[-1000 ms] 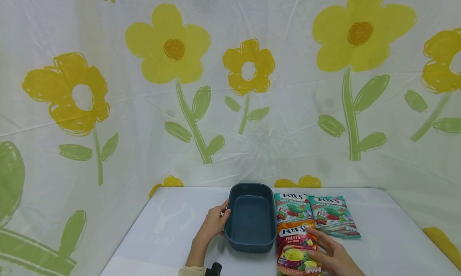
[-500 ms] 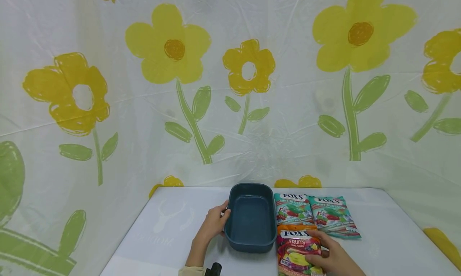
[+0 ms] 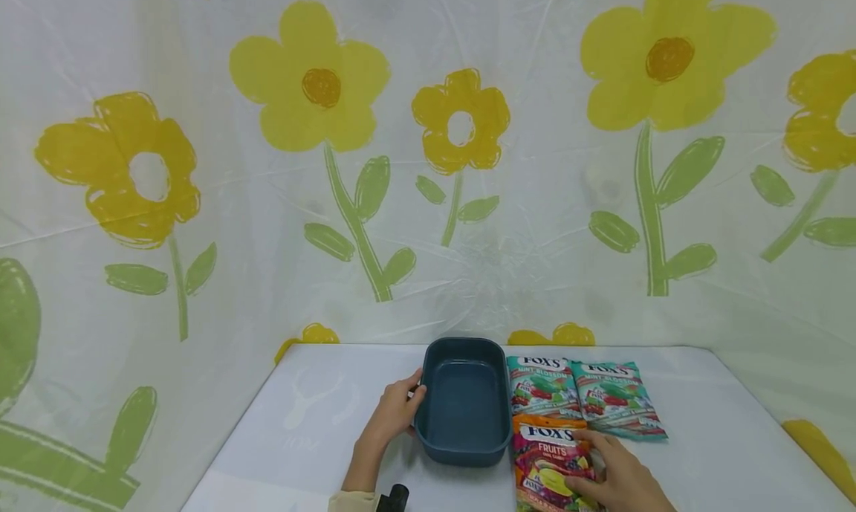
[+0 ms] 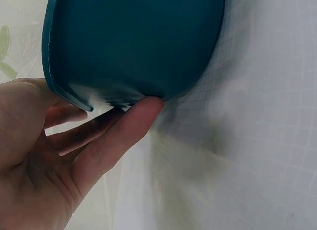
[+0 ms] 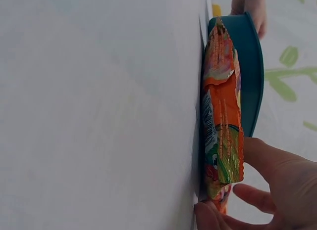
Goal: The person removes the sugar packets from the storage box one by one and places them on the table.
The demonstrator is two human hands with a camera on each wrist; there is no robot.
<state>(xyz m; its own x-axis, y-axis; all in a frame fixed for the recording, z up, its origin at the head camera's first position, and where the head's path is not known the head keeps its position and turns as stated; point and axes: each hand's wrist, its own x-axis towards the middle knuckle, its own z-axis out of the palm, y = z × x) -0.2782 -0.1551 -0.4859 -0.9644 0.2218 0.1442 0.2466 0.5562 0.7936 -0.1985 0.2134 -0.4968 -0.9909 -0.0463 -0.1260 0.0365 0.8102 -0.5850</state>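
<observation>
A dark blue-green baking dish (image 3: 464, 404) stands on the table, its inside bare. My left hand (image 3: 394, 406) grips its left side; in the left wrist view, fingertips (image 4: 146, 109) touch the outer wall below the rim. Close to the dish's right side lies a red and orange bag of fruit candy (image 3: 550, 456), with what looks like another bag overlapped at its lower part. My right hand (image 3: 622, 473) holds its right edge, thumb over the front. In the right wrist view the candy bag (image 5: 225, 121) shows edge-on beside the hand, some fingers low by the table.
Two green mint candy bags, a left one (image 3: 543, 387) and a right one (image 3: 618, 399), lie side by side behind the fruit candy. The white table (image 3: 301, 423) ends at a flower-print curtain (image 3: 535, 274). A black object (image 3: 394, 497) sits by the left wrist.
The fruit candy bag has shifted slightly toward me and right, and my right fingers have moved in closer around its edge. Left hand and dish keep their place.
</observation>
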